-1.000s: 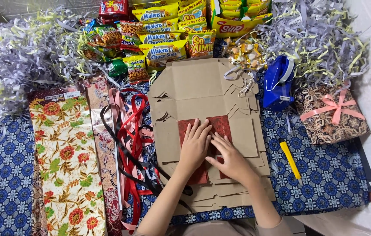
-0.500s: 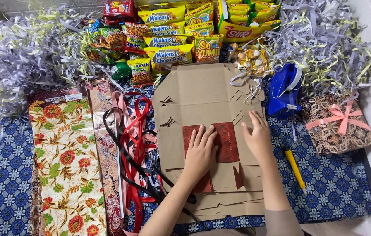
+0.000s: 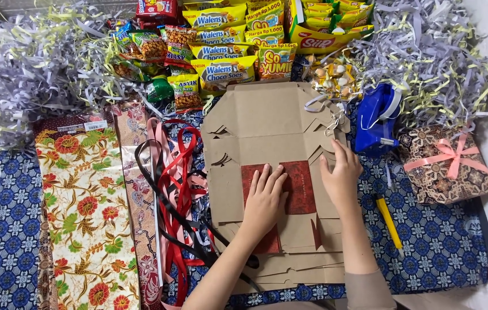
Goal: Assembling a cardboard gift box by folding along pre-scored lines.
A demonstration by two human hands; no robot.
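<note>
The left hand (image 3: 264,198) lies flat, fingers spread and gripping nothing, on a dark red sheet (image 3: 298,186) that sits in the middle of a stack of flat cardboard (image 3: 267,126). The right hand (image 3: 341,175) presses the cardboard just right of the sheet, fingers open and slightly curled, holding nothing. Left of the stack lie tangled ribbons (image 3: 175,195) and floral paper (image 3: 83,206). To the right are a blue tape dispenser (image 3: 376,117), a yellow cutter (image 3: 390,224) and a wrapped box (image 3: 445,166) with a pink bow. Snack packets (image 3: 221,34) and shredded paper (image 3: 433,57) lie at the far side.
</note>
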